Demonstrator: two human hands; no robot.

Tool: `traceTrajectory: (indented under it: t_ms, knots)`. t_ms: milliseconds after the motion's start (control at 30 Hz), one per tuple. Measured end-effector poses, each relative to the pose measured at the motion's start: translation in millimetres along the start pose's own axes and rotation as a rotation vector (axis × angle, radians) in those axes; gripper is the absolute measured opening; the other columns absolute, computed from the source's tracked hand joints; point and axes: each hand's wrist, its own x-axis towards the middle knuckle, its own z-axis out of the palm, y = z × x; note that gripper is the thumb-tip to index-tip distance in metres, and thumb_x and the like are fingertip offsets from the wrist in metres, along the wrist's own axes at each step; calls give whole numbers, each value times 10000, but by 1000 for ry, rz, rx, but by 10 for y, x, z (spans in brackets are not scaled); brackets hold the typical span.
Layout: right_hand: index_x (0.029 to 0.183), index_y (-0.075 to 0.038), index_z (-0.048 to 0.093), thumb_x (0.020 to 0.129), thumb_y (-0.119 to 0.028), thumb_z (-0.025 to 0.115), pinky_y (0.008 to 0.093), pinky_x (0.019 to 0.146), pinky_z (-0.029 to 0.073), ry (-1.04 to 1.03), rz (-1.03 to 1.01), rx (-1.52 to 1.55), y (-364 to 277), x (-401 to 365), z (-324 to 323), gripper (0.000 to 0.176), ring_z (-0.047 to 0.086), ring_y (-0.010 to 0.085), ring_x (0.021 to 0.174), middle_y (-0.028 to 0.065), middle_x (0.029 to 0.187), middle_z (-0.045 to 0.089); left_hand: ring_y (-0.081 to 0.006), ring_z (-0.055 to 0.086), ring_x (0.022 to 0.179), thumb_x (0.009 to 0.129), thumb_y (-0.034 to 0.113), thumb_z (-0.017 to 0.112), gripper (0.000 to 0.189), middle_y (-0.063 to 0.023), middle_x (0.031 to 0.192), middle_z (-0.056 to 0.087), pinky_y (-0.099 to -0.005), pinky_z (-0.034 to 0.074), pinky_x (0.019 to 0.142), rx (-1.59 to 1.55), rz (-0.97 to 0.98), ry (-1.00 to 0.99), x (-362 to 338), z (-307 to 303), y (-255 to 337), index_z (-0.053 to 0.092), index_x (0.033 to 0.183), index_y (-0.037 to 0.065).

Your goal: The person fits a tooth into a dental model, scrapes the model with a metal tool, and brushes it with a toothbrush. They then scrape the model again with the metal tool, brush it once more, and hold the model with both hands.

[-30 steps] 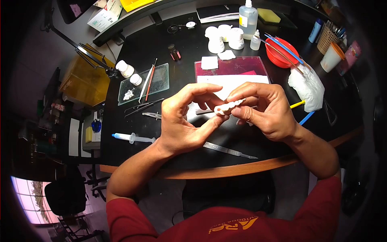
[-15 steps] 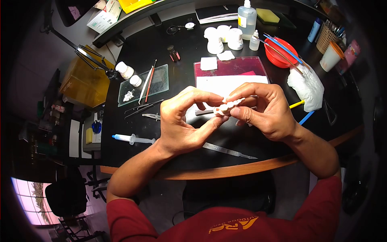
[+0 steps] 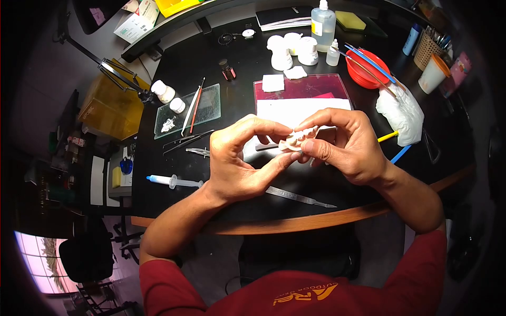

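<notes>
Between my two hands I hold a pale dental model (image 3: 296, 141) with a row of teeth along its top. My left hand (image 3: 245, 150) grips its left end, index finger above and thumb below. At the other end, my right hand (image 3: 348, 145) pinches it with thumb and index finger; the remaining fingers curl behind and are partly hidden. Beneath the hands lies a white paper sheet (image 3: 279, 109) on a dark red plate (image 3: 321, 84). A scalpel handle (image 3: 295, 197) rests on the table nearer my body.
At left are a glass slab (image 3: 211, 102) with brushes, tweezers (image 3: 184, 141) and a syringe (image 3: 171, 181). White jars (image 3: 281, 59), a clear bottle (image 3: 323, 29) and a red bowl (image 3: 363, 73) stand at the back. A crumpled tissue (image 3: 406, 118) lies at right.
The dental model has tilted between my fingers, so more of its base and tooth faces show. My hands stay in nearly the same place.
</notes>
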Motion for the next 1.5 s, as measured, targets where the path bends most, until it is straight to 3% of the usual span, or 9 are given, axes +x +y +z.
traceTrajectory:
  t_ms: [433, 533, 633, 733, 933, 1067, 1300, 1500]
  knots:
    - [1126, 27, 704, 956, -17, 734, 240, 724, 580, -3, -76, -31, 54, 9, -16, 178, 718, 116, 899, 93, 980, 746, -128, 688, 819, 727, -21, 850, 290, -62, 937, 752, -258, 508, 675, 0, 4, 5, 9, 20, 14, 772, 995, 56]
    - [1127, 26, 704, 955, -17, 734, 240, 728, 581, -9, -72, -36, 47, 13, -20, 179, 718, 117, 905, 95, 978, 745, -162, 669, 861, 722, -96, 848, 323, -124, 965, 733, -291, 495, 750, 1, 0, -50, 14, -13, 63, 734, 1012, -12]
    - [1129, 23, 703, 956, -22, 734, 245, 729, 585, -20, -71, -36, 42, 14, -27, 182, 722, 129, 916, 99, 980, 745, -165, 671, 864, 719, -102, 850, 333, -129, 965, 733, -292, 503, 763, -9, -2, -52, 10, -9, 60, 735, 1019, -17]
    - [1130, 22, 704, 956, -34, 739, 253, 730, 591, -16, -44, -30, 8, 12, -18, 186, 725, 143, 926, 106, 994, 745, -127, 691, 823, 728, -35, 847, 303, -67, 945, 753, -257, 504, 676, -22, 18, -9, 7, 14, 10, 776, 1009, 53]
    - [1135, 32, 710, 956, -55, 742, 264, 738, 601, -5, -17, 19, 1, 20, -20, 202, 737, 164, 940, 115, 1028, 748, -115, 688, 830, 764, -19, 853, 293, -66, 961, 752, -251, 489, 686, -111, -64, 28, 5, 22, 31, 780, 1039, 49]
    - [1120, 45, 720, 957, -43, 733, 272, 764, 606, 11, -58, 43, -25, 27, -27, 186, 741, 171, 960, 129, 1088, 745, -148, 661, 920, 798, -78, 832, 301, -144, 1050, 707, -284, 530, 816, -165, -110, -32, -12, -9, 40, 739, 1082, -39]
    - [1099, 21, 728, 928, -12, 760, 287, 870, 611, 36, -274, -139, 145, 47, -52, 177, 713, 171, 1052, 131, 1161, 724, -203, 713, 1082, 860, -60, 802, 493, -175, 1163, 717, -325, 556, 966, -262, -266, -12, -11, 18, 81, 583, 1302, -84]
    - [1122, 17, 704, 891, 31, 781, 305, 909, 621, 20, -241, -89, 103, 18, -21, 243, 691, 167, 1078, 124, 1208, 690, -201, 713, 1081, 858, -68, 798, 475, -171, 1142, 723, -326, 556, 970, -210, -251, -5, -18, 17, 71, 592, 1286, -76]
